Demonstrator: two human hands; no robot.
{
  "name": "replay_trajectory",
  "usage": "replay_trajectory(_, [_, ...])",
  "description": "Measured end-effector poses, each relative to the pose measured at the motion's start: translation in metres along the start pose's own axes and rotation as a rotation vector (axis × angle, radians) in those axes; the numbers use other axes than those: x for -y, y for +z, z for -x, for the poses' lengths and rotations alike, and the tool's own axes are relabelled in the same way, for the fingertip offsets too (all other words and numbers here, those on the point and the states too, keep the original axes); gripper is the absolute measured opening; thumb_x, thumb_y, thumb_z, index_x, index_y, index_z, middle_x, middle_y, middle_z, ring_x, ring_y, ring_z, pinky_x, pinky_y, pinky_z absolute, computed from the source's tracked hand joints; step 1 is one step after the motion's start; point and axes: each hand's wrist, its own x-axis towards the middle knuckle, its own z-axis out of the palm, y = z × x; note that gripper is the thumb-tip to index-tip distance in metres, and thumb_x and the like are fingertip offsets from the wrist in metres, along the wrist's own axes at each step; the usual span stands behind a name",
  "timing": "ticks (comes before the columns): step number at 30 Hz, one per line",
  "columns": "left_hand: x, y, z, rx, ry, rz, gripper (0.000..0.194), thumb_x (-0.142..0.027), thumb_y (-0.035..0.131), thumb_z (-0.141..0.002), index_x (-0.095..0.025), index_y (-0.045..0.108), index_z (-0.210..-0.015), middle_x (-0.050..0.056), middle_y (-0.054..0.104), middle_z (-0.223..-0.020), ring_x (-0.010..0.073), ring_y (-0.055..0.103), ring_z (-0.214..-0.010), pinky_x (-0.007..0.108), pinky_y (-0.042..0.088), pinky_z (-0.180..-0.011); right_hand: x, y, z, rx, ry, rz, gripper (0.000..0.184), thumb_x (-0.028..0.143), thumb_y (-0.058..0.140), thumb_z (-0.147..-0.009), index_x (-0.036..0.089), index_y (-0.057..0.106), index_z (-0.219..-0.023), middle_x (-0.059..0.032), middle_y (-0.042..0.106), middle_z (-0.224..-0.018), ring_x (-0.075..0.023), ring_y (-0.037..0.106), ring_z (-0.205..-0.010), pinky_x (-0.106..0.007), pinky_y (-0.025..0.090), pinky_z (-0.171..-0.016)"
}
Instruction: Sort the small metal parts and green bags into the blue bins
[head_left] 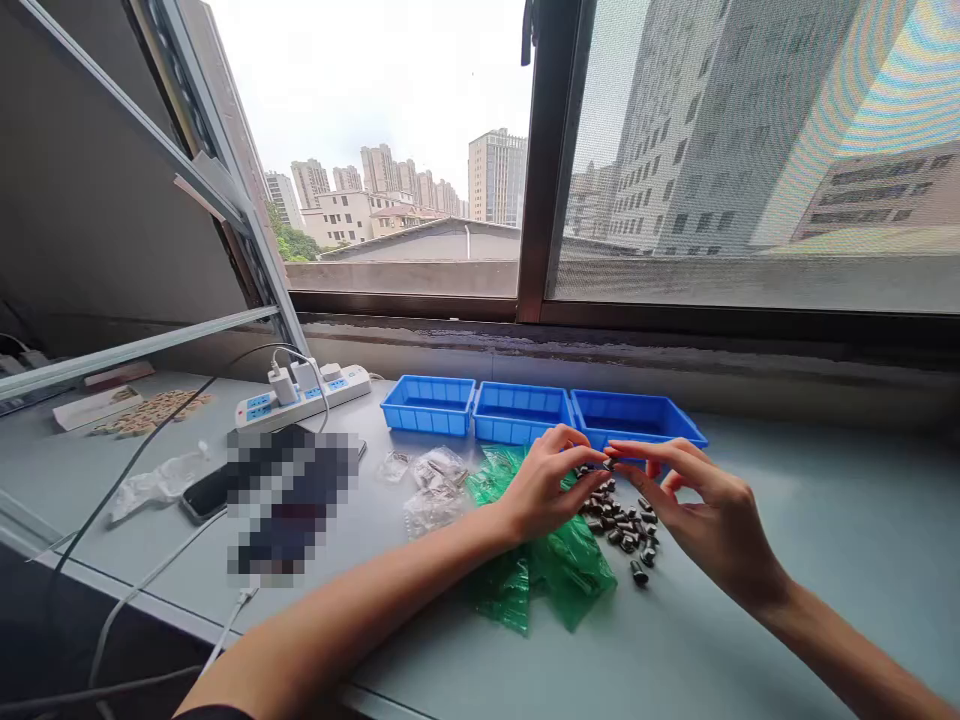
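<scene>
Though both hands (549,482) (705,500) hold a fastener (609,464), its long axis is unclear.

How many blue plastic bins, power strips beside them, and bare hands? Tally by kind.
Blue plastic bins: 3
Power strip: 1
Bare hands: 2 (left hand, right hand)
Total: 6

On the grey table (832,560) there lie small metal parts (628,541), green bags (574,560), clear bags (437,495), three blue trays (519,428), a power strip (306,404) and a dark phone (204,494).
</scene>
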Motion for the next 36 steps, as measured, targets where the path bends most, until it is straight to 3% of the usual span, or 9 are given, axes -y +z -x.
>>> replay_trajectory(10, [-0.0071, -0.0052, -0.0007, -0.051, -0.017, 0.061, 0.02, -0.031, 0.044, -0.091, -0.017, 0.058, -0.092, 0.007, 0.057, -0.093, 0.017, 0.054, -0.089, 0.031, 0.046, -0.084, -0.0021, 0.0015, -0.0013, 0.004, 0.066, -0.036, 0.026, 0.044, 0.061, -0.08, 0.021, 0.069, -0.09, -0.0045, 0.072, -0.076, -0.0131, 0.057, -0.054, -0.023, 0.047, -0.039])
replay_trajectory(20, [-0.0073, -0.0036, -0.0004, -0.039, -0.033, 0.071, 0.018, -0.032, 0.046, -0.09, -0.018, 0.056, -0.086, 0.006, 0.055, -0.091, 0.0161, 0.053, -0.087, 0.03, 0.045, -0.083, 0.0035, 0.0052, 0.0004, 0.027, 0.051, -0.04, 0.019, 0.038, 0.061, -0.08, 0.021, 0.07, -0.078, -0.0015, 0.064, -0.063, -0.0107, 0.051, -0.048, -0.021, 0.043, -0.036])
replay_trajectory(28, [-0.0078, -0.0049, -0.001, -0.026, -0.013, 0.074, 0.016, -0.03, 0.047, -0.089, -0.017, 0.056, -0.085, 0.006, 0.055, -0.09, 0.0167, 0.053, -0.087, 0.03, 0.045, -0.082, 0.0052, 0.004, 0.0006, 0.084, 0.039, -0.109, 0.014, 0.03, 0.058, -0.082, 0.022, 0.069, -0.084, -0.0038, 0.065, -0.077, -0.0106, 0.051, -0.052, -0.021, 0.043, -0.037])
replay_trajectory(32, [-0.0077, -0.004, -0.0012, -0.03, -0.014, 0.069, 0.016, -0.029, 0.046, -0.089, -0.018, 0.057, -0.087, 0.006, 0.055, -0.091, 0.0166, 0.054, -0.087, 0.03, 0.045, -0.082, 0.0037, 0.0061, 0.0018, 0.104, 0.126, -0.148, 0.02, 0.034, 0.055, -0.084, 0.022, 0.07, -0.089, -0.005, 0.064, -0.084, -0.0113, 0.054, -0.058, -0.02, 0.046, -0.041])
replay_trajectory(36, [-0.008, -0.0034, -0.0011, -0.037, -0.007, 0.066, 0.016, -0.029, 0.046, -0.089, -0.017, 0.057, -0.086, 0.006, 0.055, -0.091, 0.0172, 0.053, -0.089, 0.03, 0.045, -0.084, -0.0028, 0.0069, 0.0008, 0.084, 0.312, -0.174, 0.031, 0.045, 0.053, -0.083, 0.021, 0.071, -0.089, -0.0065, 0.065, -0.087, -0.0134, 0.057, -0.062, -0.021, 0.045, -0.041])
